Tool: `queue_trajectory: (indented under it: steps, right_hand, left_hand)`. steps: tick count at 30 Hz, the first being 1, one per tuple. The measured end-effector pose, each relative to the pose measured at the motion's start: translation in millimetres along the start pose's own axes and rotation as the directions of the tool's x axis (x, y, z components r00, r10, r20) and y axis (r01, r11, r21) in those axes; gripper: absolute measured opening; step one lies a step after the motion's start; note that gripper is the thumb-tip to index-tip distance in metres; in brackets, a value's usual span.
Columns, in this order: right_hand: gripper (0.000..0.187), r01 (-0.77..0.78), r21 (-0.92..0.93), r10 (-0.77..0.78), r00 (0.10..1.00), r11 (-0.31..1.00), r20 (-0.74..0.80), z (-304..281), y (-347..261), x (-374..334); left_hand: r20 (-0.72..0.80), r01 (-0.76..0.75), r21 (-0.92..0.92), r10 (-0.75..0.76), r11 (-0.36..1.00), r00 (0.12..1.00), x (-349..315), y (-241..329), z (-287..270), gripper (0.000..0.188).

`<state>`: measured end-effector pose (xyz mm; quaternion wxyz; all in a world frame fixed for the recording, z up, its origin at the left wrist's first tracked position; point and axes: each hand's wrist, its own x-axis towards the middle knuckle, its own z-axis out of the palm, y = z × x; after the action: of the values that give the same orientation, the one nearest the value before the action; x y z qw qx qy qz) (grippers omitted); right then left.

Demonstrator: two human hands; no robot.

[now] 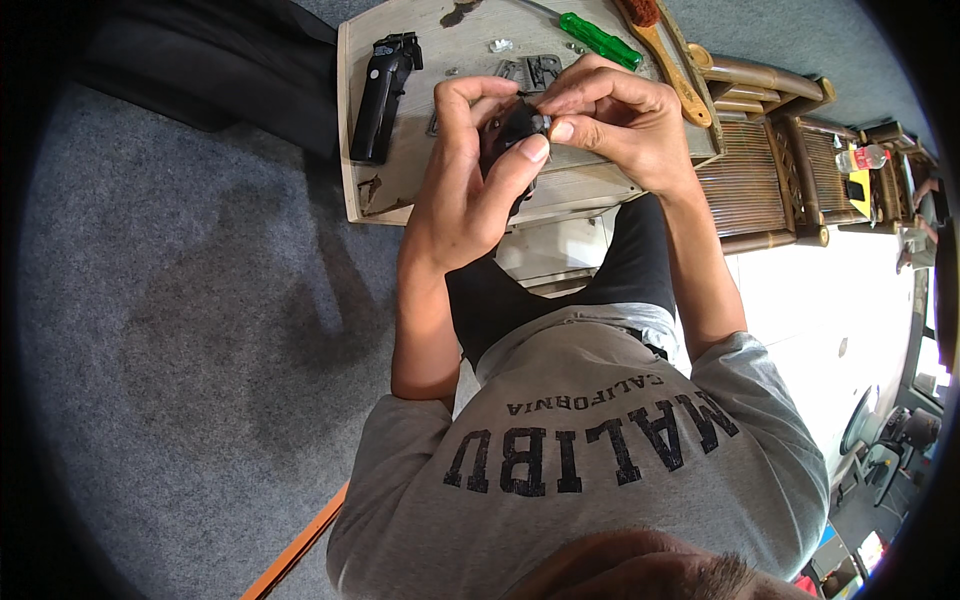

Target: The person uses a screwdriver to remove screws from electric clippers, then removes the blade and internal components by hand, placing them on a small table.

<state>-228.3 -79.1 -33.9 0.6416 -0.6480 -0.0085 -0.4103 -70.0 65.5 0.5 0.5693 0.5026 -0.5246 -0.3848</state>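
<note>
My left hand is wrapped around a black hair clipper, its thumb pressed along the near side. Fingers cover most of the clipper's body. My right hand pinches at the clipper's end, where a small greyish piece shows between the thumbs. Whether that piece is attached to the clipper I cannot tell. Both hands are just above the front part of a small wooden table. Another black hair clipper lies on the table to the left of my hands.
Beyond my hands lie dark metal clipper parts, a small white piece and a green-handled screwdriver. A wooden-handled brush lies along the right edge. Bamboo furniture stands at the right, black cloth at the left.
</note>
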Motion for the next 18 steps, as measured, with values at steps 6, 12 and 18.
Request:
queue_trajectory:
  steps: [6,12,18]
  right_hand:
    - [0.029,-0.023,0.083,0.026,0.999,0.996,-0.042,0.8,1.2,-2.7]
    - [0.030,-0.005,0.086,0.009,0.999,0.996,-0.049,-1.1,2.3,-3.3]
    - [0.029,0.056,0.136,-0.046,0.996,0.989,-0.074,0.9,6.4,-3.2]
  left_hand:
    - [-0.044,-0.149,0.183,0.159,0.972,0.986,1.2,-3.7,2.7,0.053]
    - [-0.040,-0.234,0.334,0.262,0.913,0.964,0.2,-1.2,6.0,0.054]
    - [-0.059,-0.300,0.423,0.356,0.855,0.933,5.7,-6.0,10.2,0.055]
